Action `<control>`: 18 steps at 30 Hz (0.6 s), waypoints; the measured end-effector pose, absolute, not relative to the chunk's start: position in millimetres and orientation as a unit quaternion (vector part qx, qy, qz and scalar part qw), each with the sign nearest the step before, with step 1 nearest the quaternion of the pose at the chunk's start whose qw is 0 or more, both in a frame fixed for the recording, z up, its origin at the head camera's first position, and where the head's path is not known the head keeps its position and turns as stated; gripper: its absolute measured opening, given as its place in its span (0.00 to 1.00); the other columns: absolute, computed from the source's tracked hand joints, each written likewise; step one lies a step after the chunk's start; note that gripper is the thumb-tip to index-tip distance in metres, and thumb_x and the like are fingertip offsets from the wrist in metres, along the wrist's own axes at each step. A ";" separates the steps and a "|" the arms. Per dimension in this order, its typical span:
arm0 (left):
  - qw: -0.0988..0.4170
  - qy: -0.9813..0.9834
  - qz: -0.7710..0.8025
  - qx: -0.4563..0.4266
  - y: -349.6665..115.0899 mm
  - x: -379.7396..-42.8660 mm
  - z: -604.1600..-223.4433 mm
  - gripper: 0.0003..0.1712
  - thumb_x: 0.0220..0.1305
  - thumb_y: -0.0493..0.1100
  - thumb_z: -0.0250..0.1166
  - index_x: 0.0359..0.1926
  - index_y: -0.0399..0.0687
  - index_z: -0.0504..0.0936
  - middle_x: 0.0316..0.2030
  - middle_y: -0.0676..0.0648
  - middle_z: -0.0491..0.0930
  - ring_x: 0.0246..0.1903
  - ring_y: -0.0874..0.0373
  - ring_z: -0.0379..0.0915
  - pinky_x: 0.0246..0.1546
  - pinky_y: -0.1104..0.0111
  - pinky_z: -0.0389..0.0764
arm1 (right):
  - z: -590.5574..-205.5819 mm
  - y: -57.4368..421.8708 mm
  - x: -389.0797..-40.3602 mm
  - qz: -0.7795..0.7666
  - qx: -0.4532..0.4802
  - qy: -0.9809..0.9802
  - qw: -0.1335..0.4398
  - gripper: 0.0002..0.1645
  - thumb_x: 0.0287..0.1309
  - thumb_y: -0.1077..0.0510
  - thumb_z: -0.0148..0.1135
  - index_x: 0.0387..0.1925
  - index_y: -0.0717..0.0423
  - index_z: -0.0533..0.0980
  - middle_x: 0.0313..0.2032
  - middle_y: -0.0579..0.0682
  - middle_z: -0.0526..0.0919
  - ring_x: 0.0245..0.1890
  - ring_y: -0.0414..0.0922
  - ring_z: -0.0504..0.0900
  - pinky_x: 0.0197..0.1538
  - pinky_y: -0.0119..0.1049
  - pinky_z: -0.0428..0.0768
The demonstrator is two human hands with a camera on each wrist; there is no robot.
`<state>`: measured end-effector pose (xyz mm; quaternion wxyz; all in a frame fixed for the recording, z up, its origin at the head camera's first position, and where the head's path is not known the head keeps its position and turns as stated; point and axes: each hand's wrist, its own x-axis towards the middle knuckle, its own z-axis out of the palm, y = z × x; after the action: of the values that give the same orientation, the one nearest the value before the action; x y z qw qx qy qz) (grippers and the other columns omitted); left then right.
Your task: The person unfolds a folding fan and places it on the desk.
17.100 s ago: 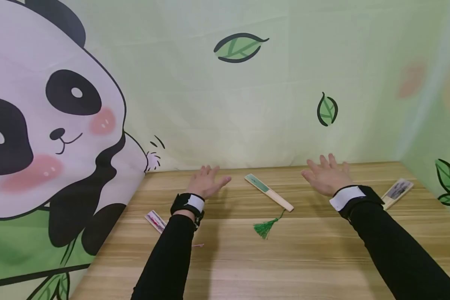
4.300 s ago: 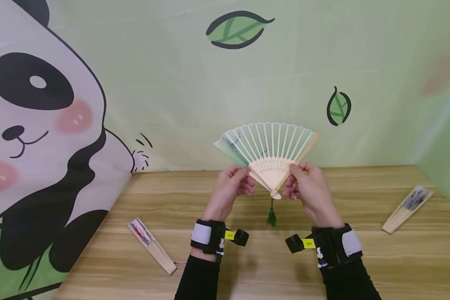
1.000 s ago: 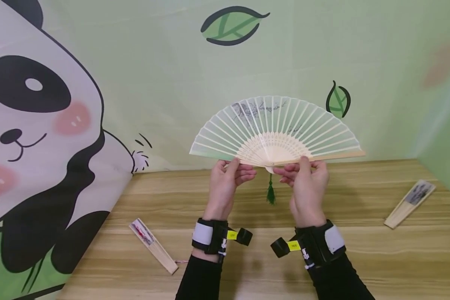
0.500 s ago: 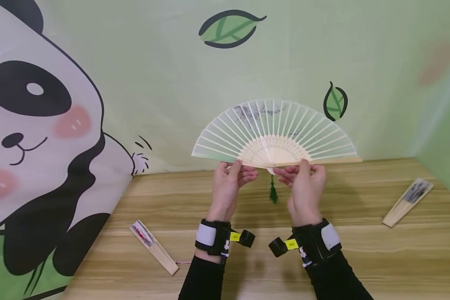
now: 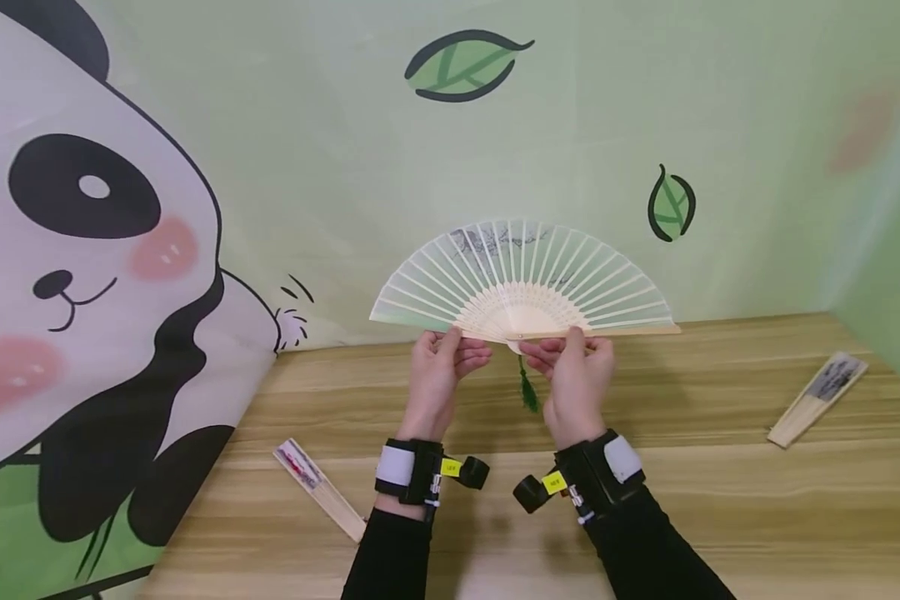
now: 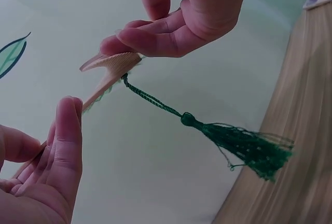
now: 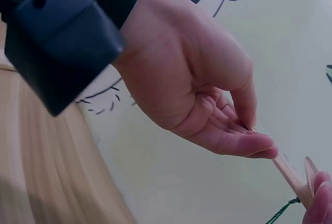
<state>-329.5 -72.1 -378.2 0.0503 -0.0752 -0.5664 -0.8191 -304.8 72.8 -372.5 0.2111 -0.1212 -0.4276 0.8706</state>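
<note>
A pale green folding fan [image 5: 607,287], spread into a wide half circle with pale ribs and a dark branch print, is held up above the table's back edge. My left hand [image 5: 437,383] pinches its left end stick between thumb and fingers. The right end stick is pinched by my right hand [image 5: 581,387]. From the pivot between both hands hangs a green tassel [image 5: 528,392]. The left wrist view shows the tassel [image 6: 244,146] dangling free and the right hand's fingers [image 6: 150,40] by the pivot. In the right wrist view, the left hand [image 7: 192,73] grips a stick.
A folded fan with a red print [image 5: 318,490] lies on the wooden table [image 5: 495,542] at left, its lower end by the left sleeve. Another folded fan with a grey print [image 5: 817,400] lies at far right. Behind stands a green backdrop [image 5: 330,150] with a panda.
The green fan lay folded on the table with both hands off it, then was held partly spread; now it is fully spread. Over the last second it shifts slightly left and lower in view.
</note>
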 end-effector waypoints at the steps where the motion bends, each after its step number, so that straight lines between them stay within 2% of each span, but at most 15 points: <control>1: 0.051 -0.566 -0.820 -0.071 -77.5 -329.2 -378.9 0.07 0.77 0.38 0.49 0.43 0.37 0.64 0.32 0.40 0.81 0.31 0.53 0.83 0.40 0.64 0.84 | -374.2 67.2 -306.1 0.871 -0.124 -0.428 0.208 0.07 0.76 0.56 0.43 0.40 0.55 0.58 0.28 0.54 0.76 0.28 0.50 0.87 0.32 0.37 0.85; 5: 0.052 -0.565 -0.822 -0.051 -97.5 -329.6 -386.2 0.06 0.76 0.37 0.48 0.42 0.37 0.63 0.31 0.41 0.80 0.30 0.54 0.83 0.39 0.66 0.84 | -383.4 44.8 -310.4 0.874 -0.132 -0.421 0.204 0.07 0.76 0.57 0.43 0.40 0.56 0.58 0.25 0.54 0.76 0.25 0.49 0.86 0.32 0.38 0.85; 11: 0.050 -0.562 -0.826 -0.014 -128.4 -331.9 -405.9 0.05 0.77 0.36 0.46 0.41 0.36 0.64 0.30 0.42 0.80 0.28 0.56 0.82 0.36 0.70 0.84 | -401.6 10.2 -318.0 0.881 -0.154 -0.405 0.189 0.08 0.75 0.60 0.42 0.38 0.58 0.56 0.21 0.55 0.76 0.19 0.48 0.84 0.25 0.37 0.84; 18: 0.056 -0.579 -0.813 0.032 -169.9 -327.9 -427.4 0.07 0.77 0.37 0.45 0.44 0.35 0.64 0.29 0.44 0.79 0.28 0.59 0.81 0.35 0.71 0.83 | -418.0 -31.9 -319.9 0.882 -0.184 -0.406 0.150 0.07 0.74 0.61 0.41 0.38 0.60 0.57 0.21 0.57 0.75 0.18 0.48 0.84 0.25 0.38 0.84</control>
<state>-327.9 -169.9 -427.4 0.0564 0.0324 -0.5787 -0.8129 -319.9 -31.9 -418.0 0.1504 -0.1843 -0.4057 0.8825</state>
